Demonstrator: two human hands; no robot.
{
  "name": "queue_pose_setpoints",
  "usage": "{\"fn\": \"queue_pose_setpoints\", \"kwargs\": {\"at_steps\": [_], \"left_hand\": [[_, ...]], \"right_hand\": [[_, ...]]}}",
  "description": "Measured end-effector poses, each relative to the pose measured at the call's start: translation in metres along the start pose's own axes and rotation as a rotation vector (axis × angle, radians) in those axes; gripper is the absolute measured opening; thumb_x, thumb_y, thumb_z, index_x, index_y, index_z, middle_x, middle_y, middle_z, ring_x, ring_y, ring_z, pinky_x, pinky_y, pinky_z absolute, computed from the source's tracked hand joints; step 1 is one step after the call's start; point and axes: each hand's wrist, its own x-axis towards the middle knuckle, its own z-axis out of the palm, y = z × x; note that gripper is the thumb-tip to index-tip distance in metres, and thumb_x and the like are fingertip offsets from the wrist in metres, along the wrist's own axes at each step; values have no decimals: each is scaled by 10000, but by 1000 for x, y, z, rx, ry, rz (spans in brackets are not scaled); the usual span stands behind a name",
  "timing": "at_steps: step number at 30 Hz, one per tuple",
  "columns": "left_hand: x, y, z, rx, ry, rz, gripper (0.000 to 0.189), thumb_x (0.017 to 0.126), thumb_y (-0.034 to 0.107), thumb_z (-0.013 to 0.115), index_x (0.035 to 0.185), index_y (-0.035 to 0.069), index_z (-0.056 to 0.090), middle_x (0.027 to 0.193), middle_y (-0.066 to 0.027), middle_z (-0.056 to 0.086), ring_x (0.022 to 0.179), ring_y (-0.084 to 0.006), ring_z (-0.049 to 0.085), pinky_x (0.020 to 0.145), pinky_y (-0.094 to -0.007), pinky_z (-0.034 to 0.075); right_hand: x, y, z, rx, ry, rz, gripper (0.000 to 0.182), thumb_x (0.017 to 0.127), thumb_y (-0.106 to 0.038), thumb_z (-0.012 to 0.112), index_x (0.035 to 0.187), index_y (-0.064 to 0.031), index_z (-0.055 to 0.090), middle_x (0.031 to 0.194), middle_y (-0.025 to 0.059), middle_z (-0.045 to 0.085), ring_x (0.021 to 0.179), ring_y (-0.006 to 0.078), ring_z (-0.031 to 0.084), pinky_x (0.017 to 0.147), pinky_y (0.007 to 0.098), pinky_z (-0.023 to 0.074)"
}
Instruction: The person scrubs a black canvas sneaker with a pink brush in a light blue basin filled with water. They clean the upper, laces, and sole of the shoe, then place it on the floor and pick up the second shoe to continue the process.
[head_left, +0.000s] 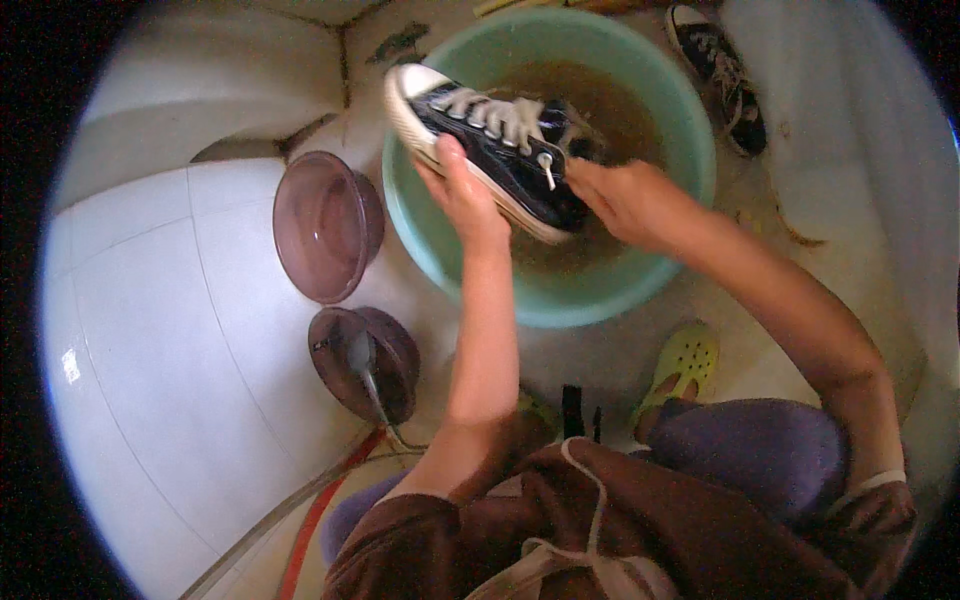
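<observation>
A black canvas sneaker (517, 161) with a white toe cap, white sole and pale laces is held tilted above a green plastic tub (420, 255) of murky brown water (637, 97). My left hand (469, 191) supports it from below, thumb against its side and fingers under the sole. At the ankle opening, my right hand (626, 199) grips the collar near the heel; its fingertips are partly hidden. Behind the collar is a blurred dark shape (581, 135), and I cannot tell whether it belongs to this shoe.
Another black sneaker (720, 79) lies right of the tub. On the left, a purplish plastic basin (319, 225) tilts beside white tiles (142, 300). A smaller basin (397, 360) holds a shower head (361, 352) with a hose. A red hose (311, 536) crosses the floor near yellow-green clogs (686, 360).
</observation>
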Motion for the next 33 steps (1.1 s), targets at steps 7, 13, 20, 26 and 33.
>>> {"fn": "queue_pose_setpoints", "kwargs": {"at_steps": [7,13,20,26,33], "left_hand": [[12,31,-14,277,-409,395,852,651,500,684,1246,-6,342,1196,-140,445,1076,-206,452,925,-324,347],[-7,46,9,604,-891,714,804,629,565,620,1197,26,438,1178,-135,478,1062,-294,463,934,-375,321],[-49,3,1,203,70,-236,548,847,459,391,1255,94,360,1186,-91,459,1140,-249,383,981,-403,250],[-28,-5,-34,-412,-124,-767,525,819,501,394,1111,72,480,1044,-77,545,795,-206,578,580,-327,497],[-56,1,-15,-193,94,-549,442,808,418,476,1090,77,492,954,-83,570,814,-209,561,745,-354,455]], "right_hand": [[-50,12,2,232,-215,-29,312,866,-186,465,1155,-70,486,905,174,590,813,307,581,714,379,443],[-36,41,0,230,119,-370,403,737,-84,601,1126,-49,505,1150,126,512,1035,259,489,934,356,362],[-39,32,2,-15,100,-141,419,726,-203,546,1142,-186,496,736,154,610,650,327,599,601,424,475],[-53,16,19,38,16,-163,347,861,-248,470,1197,-161,473,690,106,617,551,262,588,504,365,460],[-20,13,34,228,-67,53,288,840,-250,440,1096,-153,531,824,171,611,700,348,602,620,441,471]]}}
